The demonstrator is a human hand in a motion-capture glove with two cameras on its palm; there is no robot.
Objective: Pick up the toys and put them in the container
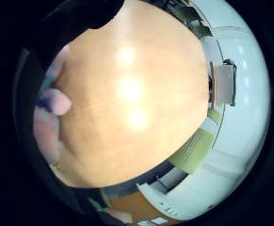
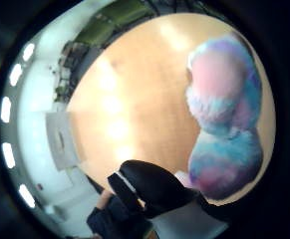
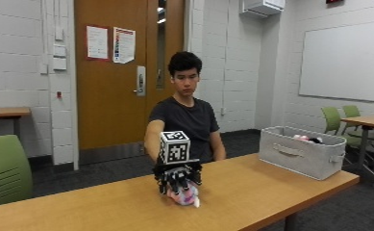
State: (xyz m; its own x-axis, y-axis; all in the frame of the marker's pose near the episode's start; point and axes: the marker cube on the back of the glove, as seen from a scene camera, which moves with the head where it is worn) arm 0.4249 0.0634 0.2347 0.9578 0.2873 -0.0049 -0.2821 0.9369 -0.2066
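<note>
A fluffy plush toy (image 3: 185,196) in pastel pink, blue and purple sits on the wooden table (image 3: 109,207) near its front edge. My gloved right hand (image 3: 177,177) is directly on top of it, fingers pointing down and curled around its upper part. In the thumb side palm view the toy (image 2: 224,124) looms close beside the black thumb (image 2: 154,186). A sliver of the toy (image 1: 56,101) shows at the edge of the little finger side palm view. The grey fabric container (image 3: 295,156) stands on the table's right end, well away from the hand, with a pink toy (image 3: 302,138) showing inside.
Bare tabletop (image 3: 250,187) lies between the hand and the container. A green chair (image 3: 4,168) stands at the left, and more green chairs (image 3: 340,120) with another table are at the far right.
</note>
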